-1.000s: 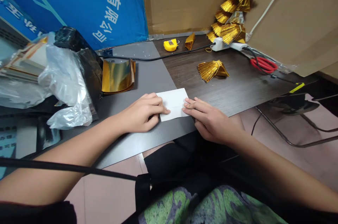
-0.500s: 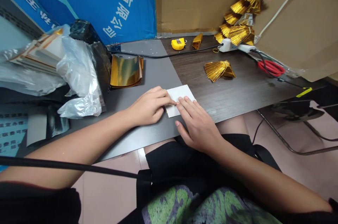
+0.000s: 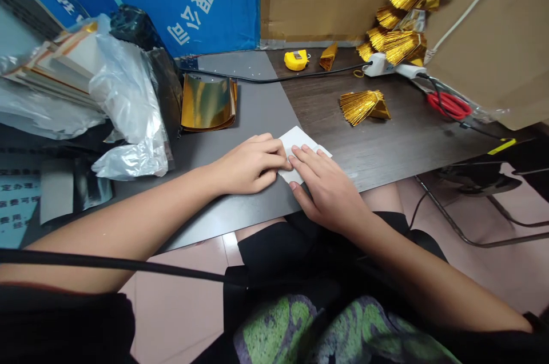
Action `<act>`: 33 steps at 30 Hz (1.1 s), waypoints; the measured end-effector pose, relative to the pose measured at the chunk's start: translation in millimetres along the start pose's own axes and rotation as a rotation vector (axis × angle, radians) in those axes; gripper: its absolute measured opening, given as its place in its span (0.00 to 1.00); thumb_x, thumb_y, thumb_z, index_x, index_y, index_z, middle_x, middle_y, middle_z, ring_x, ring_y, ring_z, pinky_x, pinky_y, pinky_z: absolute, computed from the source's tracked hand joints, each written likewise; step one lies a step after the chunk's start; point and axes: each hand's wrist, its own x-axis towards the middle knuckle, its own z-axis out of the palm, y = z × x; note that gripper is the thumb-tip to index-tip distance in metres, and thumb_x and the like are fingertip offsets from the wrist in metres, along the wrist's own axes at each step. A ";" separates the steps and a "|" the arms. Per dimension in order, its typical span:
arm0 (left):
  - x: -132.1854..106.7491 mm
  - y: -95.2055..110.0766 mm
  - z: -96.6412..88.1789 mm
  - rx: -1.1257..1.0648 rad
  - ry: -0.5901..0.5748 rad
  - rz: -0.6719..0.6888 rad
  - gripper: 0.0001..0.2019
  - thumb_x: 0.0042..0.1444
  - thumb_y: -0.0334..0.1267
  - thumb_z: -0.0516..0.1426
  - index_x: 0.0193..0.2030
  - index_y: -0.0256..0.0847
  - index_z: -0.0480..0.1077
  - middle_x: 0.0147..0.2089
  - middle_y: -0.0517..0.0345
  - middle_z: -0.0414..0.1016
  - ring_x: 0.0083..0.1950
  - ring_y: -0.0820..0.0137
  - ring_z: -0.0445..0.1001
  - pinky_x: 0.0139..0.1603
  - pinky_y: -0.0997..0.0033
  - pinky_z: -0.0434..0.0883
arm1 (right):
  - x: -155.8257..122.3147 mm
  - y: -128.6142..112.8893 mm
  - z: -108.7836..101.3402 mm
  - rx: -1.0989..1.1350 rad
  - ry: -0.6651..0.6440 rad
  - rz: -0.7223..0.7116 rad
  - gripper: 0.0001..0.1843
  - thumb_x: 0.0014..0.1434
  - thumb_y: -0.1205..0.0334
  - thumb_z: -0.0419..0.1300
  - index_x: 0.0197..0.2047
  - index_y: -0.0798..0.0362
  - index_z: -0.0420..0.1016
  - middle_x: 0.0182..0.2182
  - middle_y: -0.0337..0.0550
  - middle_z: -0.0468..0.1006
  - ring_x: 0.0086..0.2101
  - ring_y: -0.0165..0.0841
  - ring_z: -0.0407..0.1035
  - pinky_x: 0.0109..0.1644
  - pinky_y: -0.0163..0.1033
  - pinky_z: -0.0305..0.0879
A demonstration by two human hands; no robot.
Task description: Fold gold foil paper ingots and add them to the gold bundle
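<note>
A small white sheet of paper [image 3: 299,136] lies at an angle on the table, partly hidden by both hands. At its left edge is my left hand [image 3: 253,165], fingers curled with the thumb tucked in, the tips closed on the paper. My right hand [image 3: 330,190] lies over the sheet's right part, fingers stretched flat against it and the thumb spread near the lower corner. The fingertips of the two hands almost meet on the paper.
Gold foil sheets [image 3: 208,102] are stacked behind my left hand. A pleated gold foil bundle [image 3: 361,107] lies to the right, with more gold fans [image 3: 398,47] at the back. A yellow tape measure [image 3: 297,60], black cable [image 3: 257,80], red cord [image 3: 448,106] and plastic bags [image 3: 128,107] surround the workspace.
The paper has turned clockwise under my hands, its right corner now pointing further right. My left fingers have curled more at its edge. The whole view has shifted slightly.
</note>
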 end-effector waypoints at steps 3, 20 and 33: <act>-0.5 -1.5 1.5 -0.003 0.009 0.006 0.16 0.62 0.28 0.52 0.49 0.42 0.80 0.44 0.55 0.76 0.45 0.68 0.69 0.51 0.66 0.67 | -4.3 -3.2 2.3 -0.035 -0.037 -0.003 0.29 0.73 0.61 0.49 0.69 0.74 0.65 0.69 0.65 0.63 0.69 0.55 0.58 0.71 0.61 0.61; 2.5 -1.6 3.5 0.027 -0.051 -0.080 0.12 0.65 0.33 0.51 0.45 0.39 0.77 0.43 0.53 0.75 0.43 0.68 0.67 0.50 0.65 0.67 | -11.3 -1.0 -2.7 -0.070 -0.134 -0.052 0.37 0.75 0.51 0.45 0.73 0.76 0.58 0.72 0.70 0.52 0.73 0.54 0.48 0.74 0.61 0.55; 2.9 -2.3 2.3 0.009 -0.063 -0.077 0.11 0.64 0.31 0.52 0.45 0.39 0.77 0.43 0.53 0.74 0.44 0.67 0.67 0.50 0.65 0.67 | -12.7 3.0 -7.7 -0.077 -0.173 -0.102 0.38 0.76 0.50 0.44 0.73 0.78 0.56 0.72 0.72 0.51 0.73 0.57 0.47 0.73 0.63 0.56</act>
